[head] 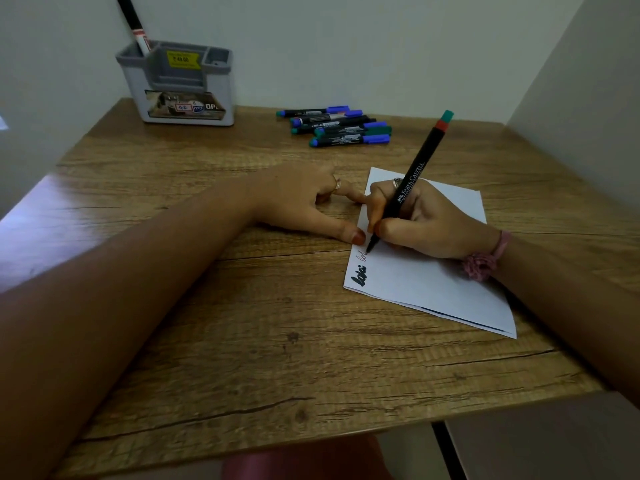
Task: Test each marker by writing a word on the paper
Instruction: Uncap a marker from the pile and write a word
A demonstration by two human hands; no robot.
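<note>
Standing at the back left of our wooden table (242, 323), a grey desk organiser (180, 84) holds one black-and-white marker (133, 26) upright and leaning in its left corner compartment; its other compartments look bare from our angle, and a yellow price sticker sits inside its middle section. To its right, well apart from the holder, a loose pile of markers (337, 126) with blue and green caps lies flat on the wood.

Nearer to us, the folded white paper (433, 282) rests on the right half of the table. A bold black word is already written near its lower left corner, and a thin, faint scrawl sits just above it. We hold a black marker (408, 188) in our right hand (426, 223), thumb and curled fingers pinching the barrel low down, its tip touching the paper right at the end of that thin scrawl, its teal and red tail tilted up and away from us. The heel of this hand lies on the sheet, a pink band at the wrist.

Our left hand (304, 202) lies flat and relaxed on the wood beside the sheet, gripping nothing; its thumb tip reaches the paper's left edge, just beside the marker's tip, and a straight finger points toward the right hand's knuckles.
</note>
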